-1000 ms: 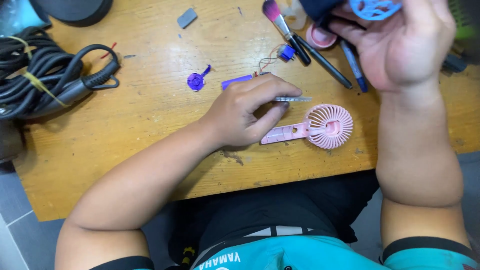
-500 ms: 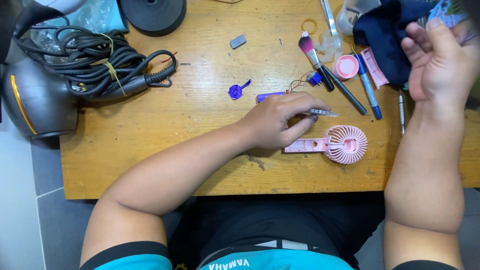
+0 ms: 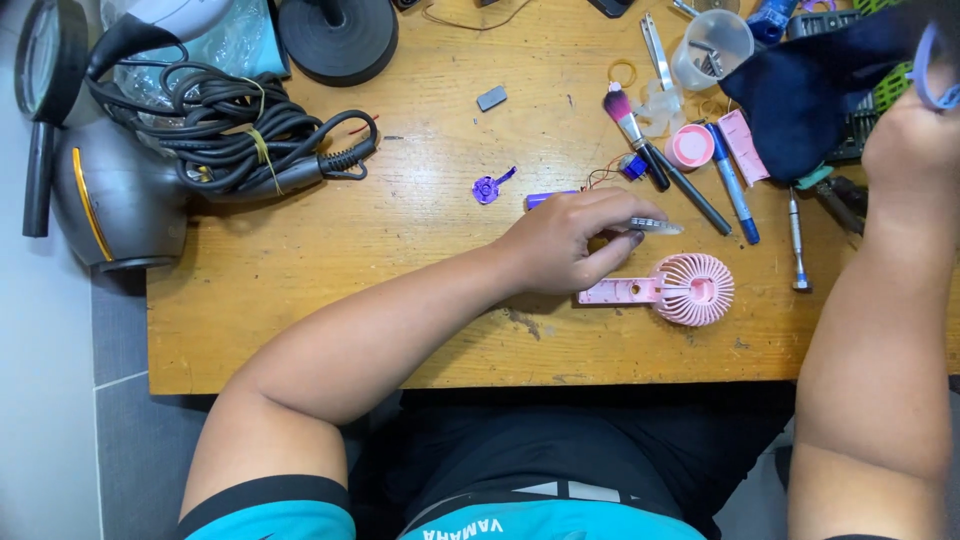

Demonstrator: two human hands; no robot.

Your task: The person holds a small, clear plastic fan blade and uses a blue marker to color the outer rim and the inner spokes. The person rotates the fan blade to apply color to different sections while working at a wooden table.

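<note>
A scuffed wooden worktop [image 3: 400, 260] fills the view, with grey floor tiles showing past its left edge and the person seated against its near edge. The left hand [image 3: 570, 240] rests near the middle of the worktop, fingers curled and pinched together on a small grey metal tool [image 3: 655, 226] whose tip pokes out to the right. Just beside that hand, toward the near edge, lies a pink handheld fan [image 3: 680, 290], flat on the wood with its round grille to the right and its opened handle pointing back under the fingers; hand and fan look close but I cannot tell if they touch.

The right hand [image 3: 915, 140] is raised over the far right corner, closed around a blue ring-shaped part [image 3: 935, 75] beside a dark cloth [image 3: 810, 85].

By the look of it, the fan is partway disassembled, and the step in hand is work on its handle. The next move would call for steadying the fan body and bringing the tool tip down onto the handle precisely.

A purple plastic piece [image 3: 487, 187] lies left of the hand, and coiled black cable [image 3: 230, 140] sits toward the far left corner.
</note>
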